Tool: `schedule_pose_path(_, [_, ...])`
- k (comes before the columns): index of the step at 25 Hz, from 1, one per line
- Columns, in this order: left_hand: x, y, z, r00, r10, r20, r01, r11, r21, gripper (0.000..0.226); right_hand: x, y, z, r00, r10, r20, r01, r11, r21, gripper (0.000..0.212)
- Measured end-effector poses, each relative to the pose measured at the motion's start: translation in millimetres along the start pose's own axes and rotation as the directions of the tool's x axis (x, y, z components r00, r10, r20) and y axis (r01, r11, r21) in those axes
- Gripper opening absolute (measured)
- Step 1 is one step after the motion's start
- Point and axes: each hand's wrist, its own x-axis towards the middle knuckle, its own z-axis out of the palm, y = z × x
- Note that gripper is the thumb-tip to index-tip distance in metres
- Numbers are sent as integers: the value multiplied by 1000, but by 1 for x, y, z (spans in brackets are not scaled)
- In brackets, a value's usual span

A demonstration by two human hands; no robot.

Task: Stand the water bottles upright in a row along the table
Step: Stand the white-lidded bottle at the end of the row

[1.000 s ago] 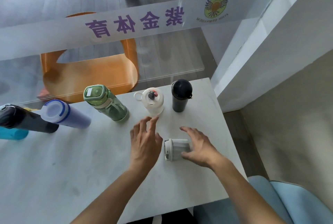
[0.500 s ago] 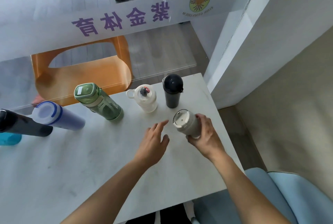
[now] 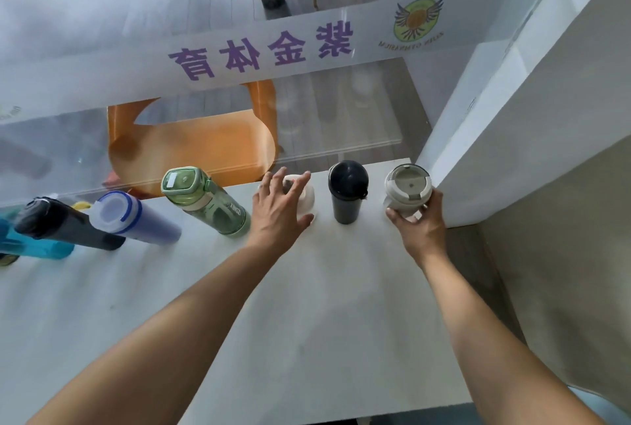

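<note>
1. Your right hand (image 3: 418,219) grips the grey bottle (image 3: 407,190) upright at the right end of the row, beside the wall (image 3: 512,137).
2. Just left of it stands the black bottle (image 3: 346,194), apart from the grey one.
3. Your left hand (image 3: 278,211), fingers spread, rests over the white bottle (image 3: 307,197); whether it grips cannot be told.
4. Farther left stand the green bottle (image 3: 208,202), lavender bottle (image 3: 133,219), dark bottle (image 3: 61,224) and teal bottle (image 3: 37,248), all along the table (image 3: 307,305) by the glass.

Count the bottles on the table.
7: teal, black, blue-lidded, green, white under left hand, black cup, grey in right hand. More possibly offscreen left.
</note>
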Motion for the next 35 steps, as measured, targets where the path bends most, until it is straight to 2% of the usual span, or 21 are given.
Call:
schedule_pose_path(4, [5, -3, 11, 1000, 15, -27, -17, 998, -68, 61, 5, -2, 8, 998, -65, 23, 65, 998, -17, 72])
schedule_pose_path(9, [5, -3, 9, 998, 29, -50, -32, 997, -65, 62, 5, -7, 10, 994, -103, 25, 105, 992, -75, 70])
schedule_pose_path(13, [-1, -4, 5, 998, 56, -27, -57, 998, -34, 72, 3, -5, 11, 999, -29, 27, 33, 991, -131, 79])
schedule_pose_path(16, [-9, -7, -5, 999, 36, -27, -36, 999, 13, 81, -4, -1, 9, 991, 134, 30, -127, 977, -169, 89])
schedule_pose_path(18, [-20, -8, -18, 990, 61, -128, -60, 998, 10, 75, -16, 4, 9, 966, 257, 13, -247, 941, -231, 86])
schedule_pose_path(21, [-38, -22, -49, 906, 171, -386, -150, 985, 85, 61, -46, 6, 19, 942, 330, 53, -297, 900, -320, 67])
schedule_pose_path(23, [-42, -46, -73, 877, 108, -468, -61, 992, 113, 61, -65, 1, 28, 946, 308, 103, -263, 911, -317, 60])
schedule_pose_path(25, [-44, -73, -91, 906, -35, -421, 75, 994, 79, 68, -81, -9, 36, 950, 280, 138, -223, 918, -329, 56])
schedule_pose_path(27, [-44, -94, -95, 954, -137, -265, 130, 991, -45, 64, -92, -17, 42, 953, 259, 158, -196, 923, -330, 53])
schedule_pose_path(29, [-44, -105, -95, 974, -139, -179, 115, 983, -140, 53, -103, -26, 46, 955, 233, 182, -162, 928, -336, 51])
schedule_pose_path(35, [-48, -119, -95, 972, -111, -207, 81, 985, -150, 42, -121, -49, 58, 963, 165, 212, -83, 934, -349, 52])
